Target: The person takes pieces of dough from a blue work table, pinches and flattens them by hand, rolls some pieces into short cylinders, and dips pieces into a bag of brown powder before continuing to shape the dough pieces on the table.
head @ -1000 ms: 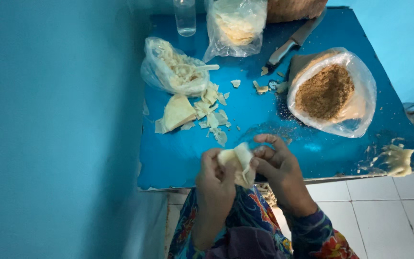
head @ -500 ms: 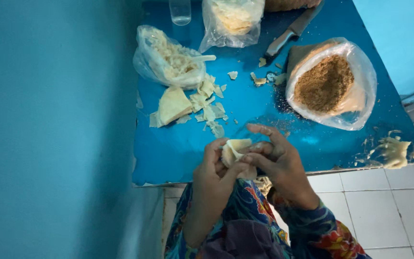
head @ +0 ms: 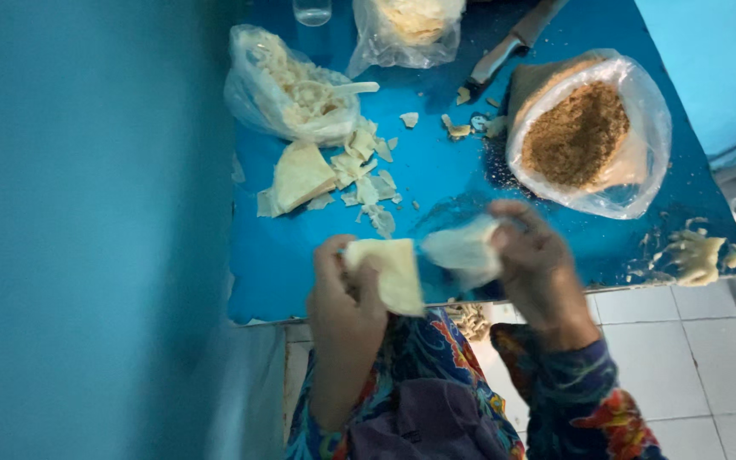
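Hands above a blue table (head: 470, 183): left hand (head: 347, 294) pinches one pale sheet (head: 389, 273), right hand (head: 534, 255) grips another (head: 463, 251), pulled apart. Scraps (head: 359, 166) lie peeled; bags (head: 296, 81) sit partly full.

The person wears a garment with long sleeves in dark blue cloth (head: 581, 400), printed with a busy floral pattern in red, orange and light blue. Both hands, left hand (head: 347, 285) and right hand (head: 538, 260), are bare, without rings.

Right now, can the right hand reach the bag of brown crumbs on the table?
Probably yes: the right hand lies just below the bag of brown crumbs, nothing between them, but it already holds a pale sheet.
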The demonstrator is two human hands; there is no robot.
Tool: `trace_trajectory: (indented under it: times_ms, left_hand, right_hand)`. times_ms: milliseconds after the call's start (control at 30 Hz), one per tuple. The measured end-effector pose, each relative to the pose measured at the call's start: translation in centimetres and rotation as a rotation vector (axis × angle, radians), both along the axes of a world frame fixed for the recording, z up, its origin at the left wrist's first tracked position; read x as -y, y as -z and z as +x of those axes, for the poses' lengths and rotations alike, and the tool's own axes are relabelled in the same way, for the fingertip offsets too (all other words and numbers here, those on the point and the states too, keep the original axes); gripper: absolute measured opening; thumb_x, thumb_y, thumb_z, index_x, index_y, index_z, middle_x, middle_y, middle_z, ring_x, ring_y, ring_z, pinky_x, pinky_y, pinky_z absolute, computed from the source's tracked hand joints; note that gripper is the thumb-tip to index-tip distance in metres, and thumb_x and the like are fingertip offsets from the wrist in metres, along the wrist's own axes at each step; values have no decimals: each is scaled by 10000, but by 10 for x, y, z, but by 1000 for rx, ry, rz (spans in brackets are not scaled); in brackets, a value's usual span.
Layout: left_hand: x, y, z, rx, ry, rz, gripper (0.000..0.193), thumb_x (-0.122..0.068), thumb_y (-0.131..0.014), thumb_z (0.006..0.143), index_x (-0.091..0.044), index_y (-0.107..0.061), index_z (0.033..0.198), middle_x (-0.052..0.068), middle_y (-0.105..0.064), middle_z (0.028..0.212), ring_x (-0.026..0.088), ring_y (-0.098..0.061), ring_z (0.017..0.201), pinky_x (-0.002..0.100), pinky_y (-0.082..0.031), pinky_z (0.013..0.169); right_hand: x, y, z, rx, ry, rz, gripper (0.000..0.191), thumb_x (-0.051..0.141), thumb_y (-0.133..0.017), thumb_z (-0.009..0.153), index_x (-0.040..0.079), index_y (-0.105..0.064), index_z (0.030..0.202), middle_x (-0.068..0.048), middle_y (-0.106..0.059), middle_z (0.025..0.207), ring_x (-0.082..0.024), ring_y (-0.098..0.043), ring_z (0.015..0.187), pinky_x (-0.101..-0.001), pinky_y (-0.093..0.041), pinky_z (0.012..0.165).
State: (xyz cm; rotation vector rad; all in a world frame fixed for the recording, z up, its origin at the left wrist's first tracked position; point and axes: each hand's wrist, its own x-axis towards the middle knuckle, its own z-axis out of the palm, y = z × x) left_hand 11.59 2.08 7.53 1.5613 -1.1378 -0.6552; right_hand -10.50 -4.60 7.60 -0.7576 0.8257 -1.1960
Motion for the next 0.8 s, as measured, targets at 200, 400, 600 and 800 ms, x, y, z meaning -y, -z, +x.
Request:
trace_trajectory:
  times_ms: [200, 400, 600, 800]
  left_hand:
    - [1, -1, 13, 688, -261, -344, 528, -197, -647, 984, 63, -440, 1394, 299, -554, 1281, 449, -543, 1184, 521, -515, 886]
    - [4, 21, -16, 808, 367, -328, 333, -313, -748, 913, -176, -696, 1212, 71, -567, 1368, 326, -450, 1347, 689, -290, 1099]
    - [14, 35, -16, 882, 487, -399, 299, -344, -757, 933, -160, -667, 1151, 43, -600, 1358, 278, -415, 1414, 707, -241, 1166]
    - [12, 32, -10, 854, 647, -357, 333, -339, -763, 911, -107, -636, 1113, 49, -621, 1305, 237, -475, 1388, 651, -280, 1169]
  right_hand:
    - [-6, -30, -34, -717, 220, -641, 445, 7, -616, 1044, 41, -410, 1437, -118, -720, 1107, -220, -719, 1014, -345, -601, 937]
    - [-16, -13, -11, -1373, -181, -1104, 566, 81, -690, 907, 31, -456, 1420, -170, -752, 1069, -332, -719, 1032, -415, -586, 801]
    - [-25, 3, -53, -101, -181, -223, 618, 143, -625, 1075, -49, -408, 1621, -159, -665, 791, -210, -614, 721, -282, -503, 687]
    - [-40, 33, -56, 805, -431, 110, 720, 198, -556, 1137, -25, -149, 1687, -208, -671, 932, -210, -610, 730, -266, -479, 558]
